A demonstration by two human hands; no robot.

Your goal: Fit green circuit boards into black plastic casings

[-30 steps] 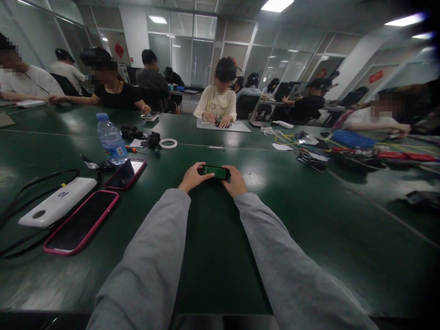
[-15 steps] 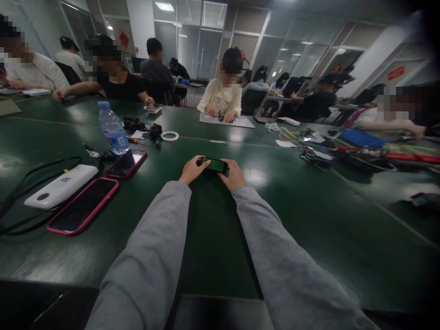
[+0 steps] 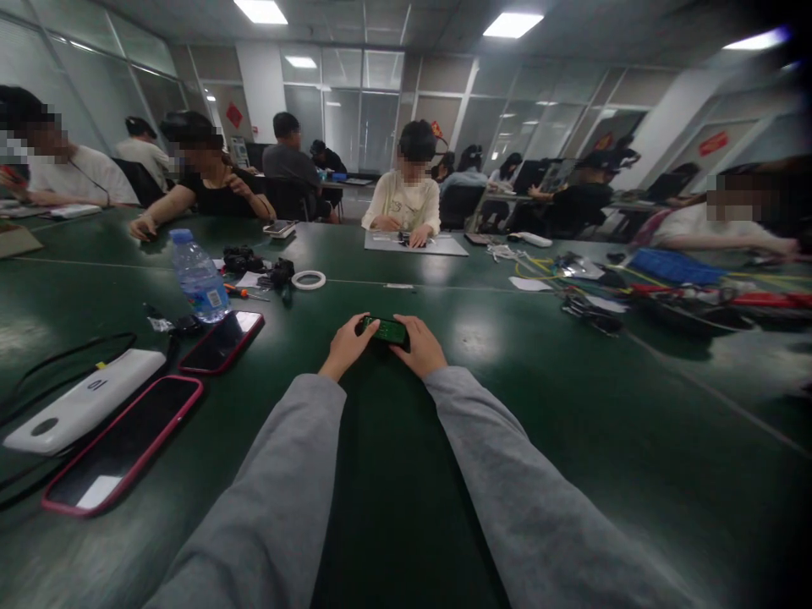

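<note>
The dark handheld device [image 3: 388,331], its screen lit green, sits between your two hands above or on the green table [image 3: 545,423]; whether it touches the surface, I cannot tell. Your left hand [image 3: 348,345] grips its left end, the thumb lying over the screen, and your right hand [image 3: 421,347] is closed around its right end. Off to your left, a red-cased phone [image 3: 222,342] lies just beside a tilted-looking water bottle [image 3: 200,279]. Nearer you, a larger pink-cased phone [image 3: 123,448] lies next to a white device [image 3: 89,402] with black cable about it. Beyond the bottle is a white ring [image 3: 309,280]. Across from you, a person [image 3: 406,199] works over a grey board [image 3: 444,245]; tangled cables [image 3: 589,313] lie to your right.
</note>
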